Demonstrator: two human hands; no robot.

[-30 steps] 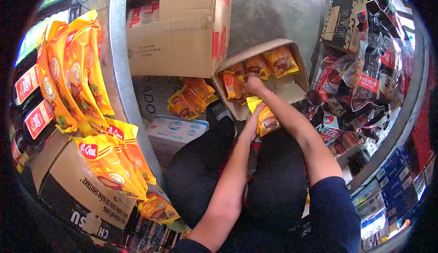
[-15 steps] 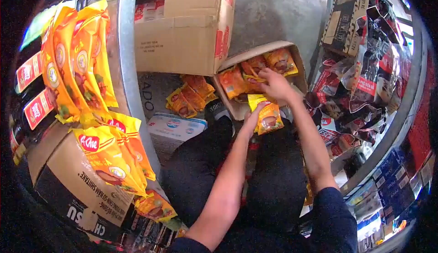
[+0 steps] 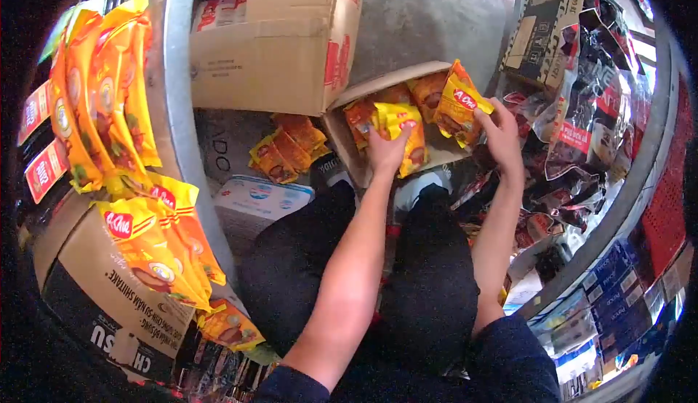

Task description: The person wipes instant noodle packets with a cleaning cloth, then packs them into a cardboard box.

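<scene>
My left hand [image 3: 387, 150] is closed on yellow seasoning packets [image 3: 408, 135] over the near side of a small open carton [image 3: 345, 148]. At the carton's right side, my right hand [image 3: 502, 130] pinches the corner of another yellow-orange seasoning packet [image 3: 459, 106], its red A-One label facing up. That packet is tilted, its far end raised near the carton's rim. More orange packets [image 3: 427, 89] lie inside the carton between my hands. My fingers partly hide the packets they hold.
Several orange packets [image 3: 289, 148] lie on the floor left of the carton. Behind it stands a large cardboard box [image 3: 265, 61]. Big yellow bags [image 3: 156, 247] hang at the left by a metal shelf post [image 3: 182, 76]. Dark red packages [image 3: 574, 134] fill the right side.
My right hand has moved right and now lifts a packet by its corner. My left hand has moved up and left with its packets, into the carton. The view has shifted slightly.
</scene>
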